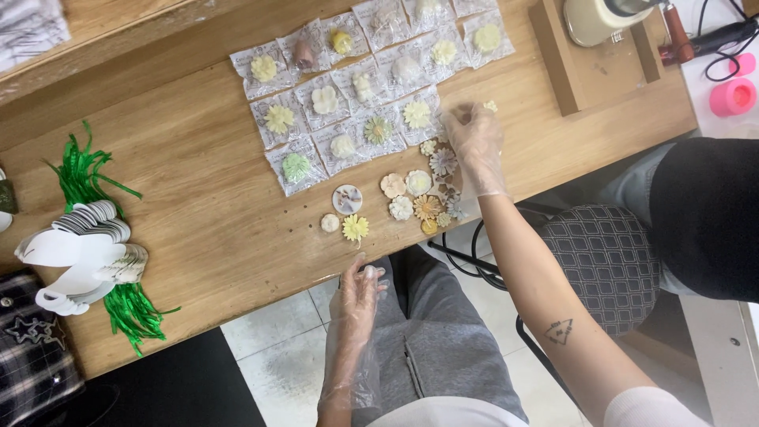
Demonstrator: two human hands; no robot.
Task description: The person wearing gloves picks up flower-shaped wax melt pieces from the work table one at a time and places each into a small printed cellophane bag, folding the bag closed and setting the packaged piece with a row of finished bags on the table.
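My right hand, in a clear plastic glove, reaches over the wooden table and pinches a small cream flower piece at its fingertips. It hovers beside rows of flower-shaped pieces in clear wrappers. Just below it lie several unwrapped flowers near the table's edge, among them a yellow daisy shape and a round marbled disc. My left hand, also gloved, rests low by the table's edge above my grey trousers, fingers loosely apart, holding nothing.
A stack of white tags with green ribbon lies at the left. A wooden tray with a cream appliance stands at the back right, next to a pink roll. Another person in black sits at the right beside a patterned stool.
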